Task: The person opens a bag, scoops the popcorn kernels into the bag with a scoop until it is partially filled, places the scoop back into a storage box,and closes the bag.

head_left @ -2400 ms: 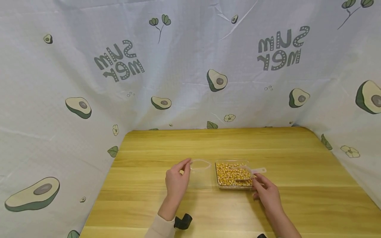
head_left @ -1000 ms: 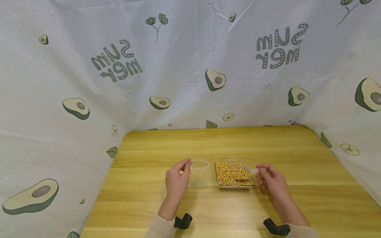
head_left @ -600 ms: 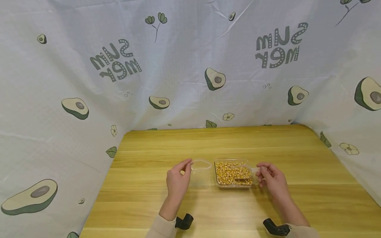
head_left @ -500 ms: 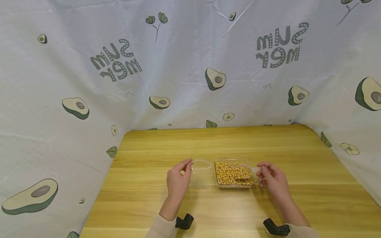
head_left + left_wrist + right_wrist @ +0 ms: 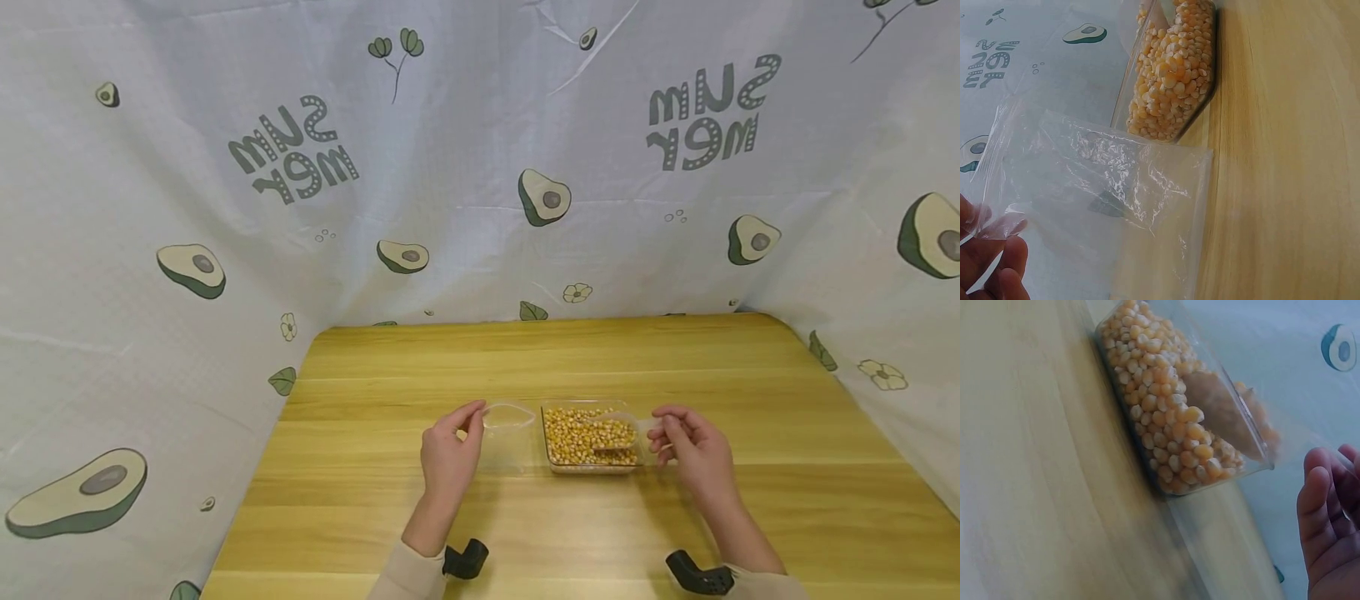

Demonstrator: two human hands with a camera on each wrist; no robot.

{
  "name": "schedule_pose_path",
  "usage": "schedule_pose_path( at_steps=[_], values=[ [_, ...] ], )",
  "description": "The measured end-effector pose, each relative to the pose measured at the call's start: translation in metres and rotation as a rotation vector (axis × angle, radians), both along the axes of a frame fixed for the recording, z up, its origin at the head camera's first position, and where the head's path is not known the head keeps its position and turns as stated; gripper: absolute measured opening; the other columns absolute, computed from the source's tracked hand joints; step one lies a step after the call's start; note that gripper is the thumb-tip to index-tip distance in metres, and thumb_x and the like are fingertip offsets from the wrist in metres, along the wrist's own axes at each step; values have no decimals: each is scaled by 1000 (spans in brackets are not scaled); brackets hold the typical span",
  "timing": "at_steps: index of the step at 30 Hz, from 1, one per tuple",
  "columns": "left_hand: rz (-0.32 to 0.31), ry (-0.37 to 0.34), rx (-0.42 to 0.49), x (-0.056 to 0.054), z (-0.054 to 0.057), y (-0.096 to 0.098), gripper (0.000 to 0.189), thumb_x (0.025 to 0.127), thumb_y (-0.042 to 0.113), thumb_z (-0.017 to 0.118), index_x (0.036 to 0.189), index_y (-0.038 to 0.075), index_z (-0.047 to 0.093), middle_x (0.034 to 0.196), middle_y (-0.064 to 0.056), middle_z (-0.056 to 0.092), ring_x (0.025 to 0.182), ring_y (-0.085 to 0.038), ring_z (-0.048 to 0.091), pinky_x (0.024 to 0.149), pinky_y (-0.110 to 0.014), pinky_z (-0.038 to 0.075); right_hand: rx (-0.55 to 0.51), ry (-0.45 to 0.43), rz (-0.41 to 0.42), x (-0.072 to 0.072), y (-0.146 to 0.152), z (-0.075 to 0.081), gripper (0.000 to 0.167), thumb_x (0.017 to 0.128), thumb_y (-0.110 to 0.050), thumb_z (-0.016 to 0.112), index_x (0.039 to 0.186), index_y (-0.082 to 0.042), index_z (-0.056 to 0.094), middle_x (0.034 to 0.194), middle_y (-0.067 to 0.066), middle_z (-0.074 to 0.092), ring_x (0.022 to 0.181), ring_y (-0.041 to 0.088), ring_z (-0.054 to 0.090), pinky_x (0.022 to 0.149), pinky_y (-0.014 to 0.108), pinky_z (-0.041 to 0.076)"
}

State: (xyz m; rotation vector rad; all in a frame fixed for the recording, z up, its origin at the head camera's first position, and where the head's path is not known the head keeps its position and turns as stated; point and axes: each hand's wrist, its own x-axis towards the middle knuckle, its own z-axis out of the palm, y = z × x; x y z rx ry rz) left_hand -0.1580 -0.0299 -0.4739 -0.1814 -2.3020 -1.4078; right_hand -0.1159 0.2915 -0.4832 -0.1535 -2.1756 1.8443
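Note:
My left hand (image 5: 448, 443) pinches the upper left edge of a clear plastic zip bag (image 5: 504, 446) by thumb and fingertips. The bag's mouth gapes at the top; in the left wrist view the thin film (image 5: 1104, 206) looks flat and wrinkled, with nothing inside. Just right of it stands a clear rectangular container (image 5: 592, 472), filled with yellow corn kernels (image 5: 573, 437). A translucent scoop (image 5: 1219, 409) lies sunk into the corn at the container's right side. My right hand (image 5: 693, 446) pinches the scoop's handle, which the fingers mostly hide.
Bag and container sit side by side on a wood-grain table (image 5: 375, 367). A white curtain (image 5: 465, 167) with avocado prints rises behind the table and along both sides. Black wrist devices (image 5: 465, 558) are worn at both sleeves.
My right hand has moved from the container's right edge up and right onto the scoop's handle, which earlier stuck out free. The left hand and bag stay nearly in place.

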Motion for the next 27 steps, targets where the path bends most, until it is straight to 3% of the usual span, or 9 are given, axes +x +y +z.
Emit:
schedule_pose_path(
  at_steps=[9,21,27],
  values=[
    [-6,14,-5,0,0,0,17,92,8,66,103,8,80,71,-3,73,34,11,21,36,-9,17,-38,12,3,1,6,1,22,105,-17,50,111,0,63,78,-6,71,64,9,64,51,29,53],
    [-12,-1,-8,1,-1,1,18,92,8,66,103,10,80,72,-3,74,33,11,21,36,-9,17,-350,-8,63,0,7,-15,15,103,-17,52,105,-11,67,78,-4,73,65,8,65,54,22,54],
    [-2,4,-12,1,-1,1,18,92,9,66,102,12,81,72,-3,74,34,11,21,36,-9,17,-411,-62,53,3,4,-19,15,103,-21,54,105,-13,66,80,-5,71,67,8,65,56,23,55]
  ],
)
